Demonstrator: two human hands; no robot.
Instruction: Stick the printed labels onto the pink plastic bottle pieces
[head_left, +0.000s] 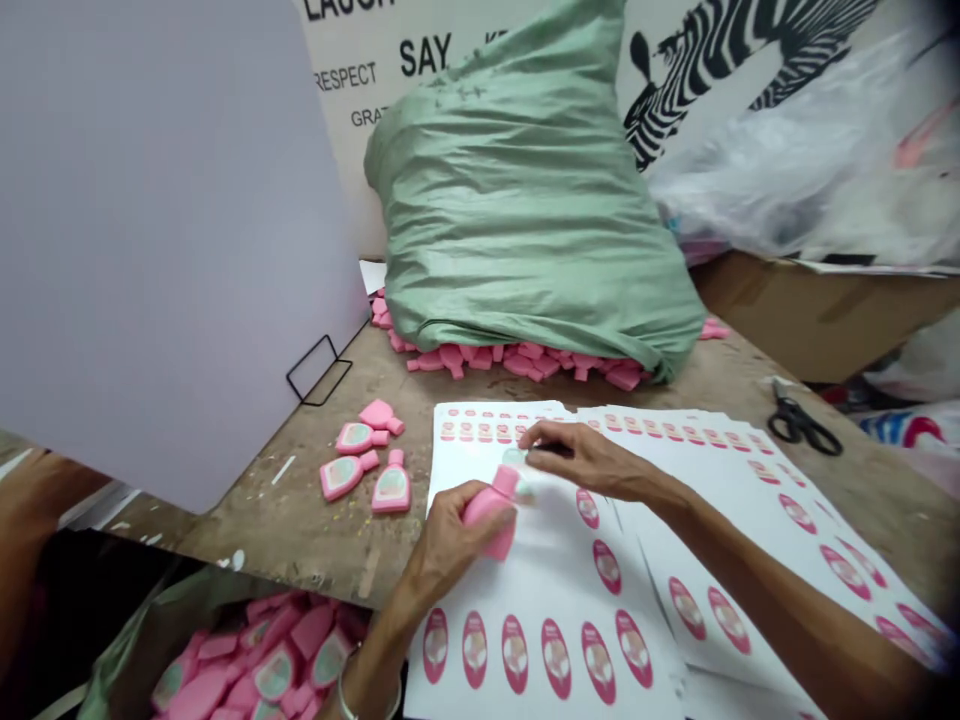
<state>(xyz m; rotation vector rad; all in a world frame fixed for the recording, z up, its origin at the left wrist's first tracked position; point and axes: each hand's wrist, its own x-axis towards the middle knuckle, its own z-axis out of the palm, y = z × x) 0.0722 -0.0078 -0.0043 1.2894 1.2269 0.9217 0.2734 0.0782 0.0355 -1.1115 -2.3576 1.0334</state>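
My left hand (454,535) is wrapped round a small pink plastic bottle (491,515), its cap tilted up to the right. My right hand (577,458) is pinched just above and right of that bottle. A pale green sticker (514,458), smeared by motion, shows at its fingertips; a dark strip beneath the fingers is too unclear to name. Under both hands lie white label sheets (510,570) printed with pink oval stickers and small rectangular ones. Left of them, several pink bottles (391,487) rest on the table, most with pale oval labels.
A green sack (525,220) with pink bottles spilling beneath it stands at the back. Black scissors (804,422) lie right. A white panel (165,220) with a wire stand rises left, another person's arm (45,500) beside it. Below the table edge, an open bag holds labelled bottles (270,665).
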